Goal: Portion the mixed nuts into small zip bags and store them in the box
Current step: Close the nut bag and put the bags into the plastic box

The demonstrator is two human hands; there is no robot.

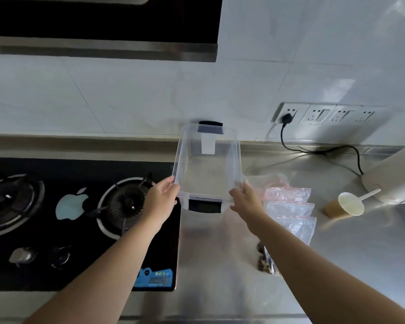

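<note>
Both hands, left hand (163,195) and right hand (244,197), grip the empty clear box (207,169) by its near corners, level above the surface (220,265), with zip bags (290,206) waiting at three o'clock, likely for filling.

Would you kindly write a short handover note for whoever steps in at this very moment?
Left hand and right hand: each grips a near corner of the clear box, which looks empty; whether it is lifted or resting, I cannot tell.
Zip bags: flat in a row on the counter right of the box, apparently unfilled.
Nut bag: on the counter, partly behind the right forearm.
Paper cup: on its side, far right.
Done: no bag filled or stored.
Left: portion, seal, box.
</note>
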